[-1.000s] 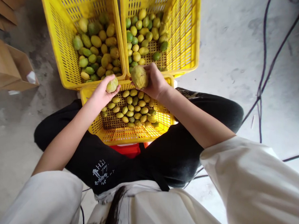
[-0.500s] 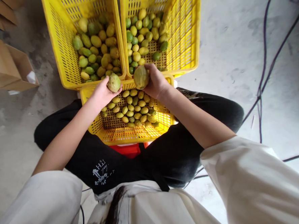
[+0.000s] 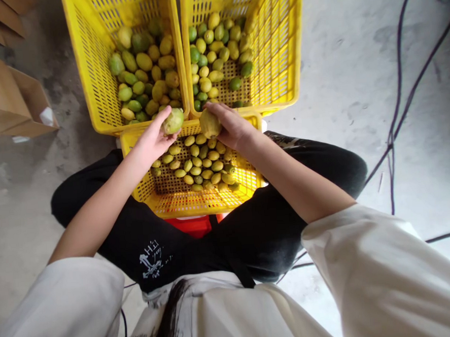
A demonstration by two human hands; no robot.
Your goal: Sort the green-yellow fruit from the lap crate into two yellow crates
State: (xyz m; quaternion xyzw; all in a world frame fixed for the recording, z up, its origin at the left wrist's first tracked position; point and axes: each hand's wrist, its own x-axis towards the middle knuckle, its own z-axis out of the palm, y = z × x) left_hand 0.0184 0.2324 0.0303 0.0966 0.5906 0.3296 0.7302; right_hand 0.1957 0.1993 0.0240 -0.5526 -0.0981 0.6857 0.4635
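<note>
My left hand [image 3: 155, 138] is closed round a pale green lemon [image 3: 173, 121], thumb along its upper side. Close by on the right, my right hand [image 3: 230, 126] grips a yellowish-green lemon [image 3: 210, 123] with the fingers over its far side. Both fruits are held apart, above the far rim of the near yellow crate [image 3: 197, 210]. Several small yellow-green lemons [image 3: 206, 163] lie on that crate's floor, between my knees.
Beyond it stand a left yellow crate [image 3: 84, 55] and a right yellow crate [image 3: 297, 47], both holding green and yellow lemons. Cardboard boxes [image 3: 3, 95] sit at the left. Black cables [image 3: 399, 76] run across the concrete floor at the right. Something red [image 3: 192, 226] shows under the near crate.
Both lemons have been turned in my fingers. The left one has shifted slightly up and right, the right one slightly down and left. The crates have stayed put.
</note>
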